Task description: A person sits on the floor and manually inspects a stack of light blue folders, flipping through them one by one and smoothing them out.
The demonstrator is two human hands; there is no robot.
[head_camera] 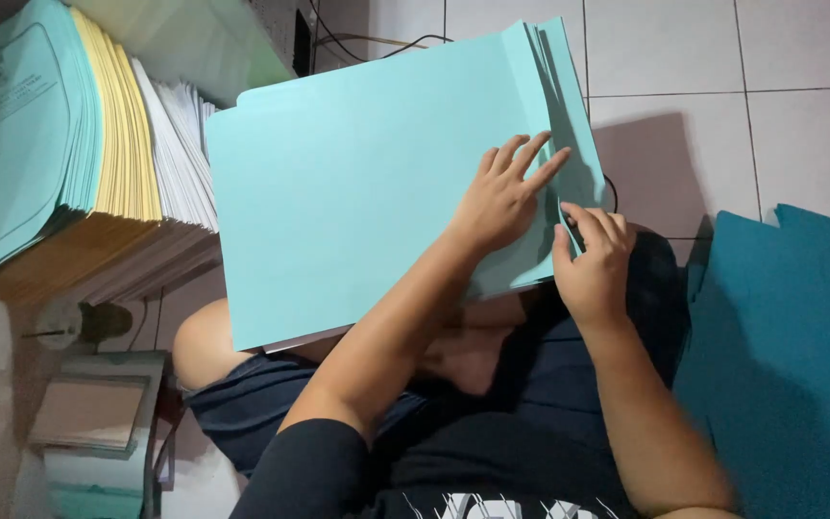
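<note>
A light blue paper folder (348,192) lies across my lap, its folded flap at the right side. My left hand (506,197) presses flat on the folder near the flap, fingers spread and pointing right. My right hand (590,259) pinches the lower right edge of the flap between fingers and thumb. Some white sheets show under the folder's bottom edge.
A tall stack of light blue, yellow and white papers (79,154) stands at the left. A dark teal sheet (790,356) lies on the tiled floor (722,58) at the right. A small shelf with books (98,423) sits at the lower left. Cables run along the top.
</note>
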